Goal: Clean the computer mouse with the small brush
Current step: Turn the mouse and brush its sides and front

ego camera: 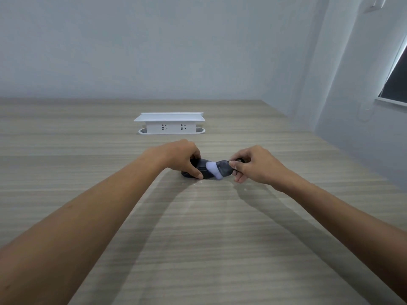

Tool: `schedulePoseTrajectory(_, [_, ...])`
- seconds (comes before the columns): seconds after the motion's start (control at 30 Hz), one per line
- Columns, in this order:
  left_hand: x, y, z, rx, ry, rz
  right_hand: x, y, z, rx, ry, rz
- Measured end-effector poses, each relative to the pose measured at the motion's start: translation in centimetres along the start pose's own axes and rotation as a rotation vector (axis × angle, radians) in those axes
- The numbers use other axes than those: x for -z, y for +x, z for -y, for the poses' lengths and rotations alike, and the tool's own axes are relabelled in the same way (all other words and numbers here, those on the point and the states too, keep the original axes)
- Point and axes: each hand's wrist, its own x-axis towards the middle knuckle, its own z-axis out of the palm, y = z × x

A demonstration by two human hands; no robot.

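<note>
The left hand (182,158) is gripping the black mouse (199,170) on the bench (198,238); the right hand (253,166) is grasping the small brush (221,169), its white bristles touching the mouse.

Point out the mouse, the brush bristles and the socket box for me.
mouse (199,167), head view, on its dark top shell beside the left hand.
brush bristles (213,170), head view, on the pale tuft against the mouse.
socket box (170,127), head view, on its white front face.
</note>
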Motion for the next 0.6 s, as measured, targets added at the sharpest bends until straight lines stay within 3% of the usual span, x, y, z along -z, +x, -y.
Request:
schedulePoseTrajectory(0.27, [-0.1, 0.0, 0.1, 0.006, -0.029, 0.002, -1.2, 1.8, 0.1, 0.006, -0.065, -0.090])
schedulePoseTrajectory(0.47, [-0.2, 0.2, 0.0, 0.013, -0.022, -0.005, -0.7, 0.0, 0.5, 0.013, -0.046, 0.034])
schedulePoseTrajectory(0.6, [-0.5, 0.1, 0.0, 0.024, -0.026, -0.017, -0.6, 1.4, 0.5, -0.013, -0.087, -0.052])
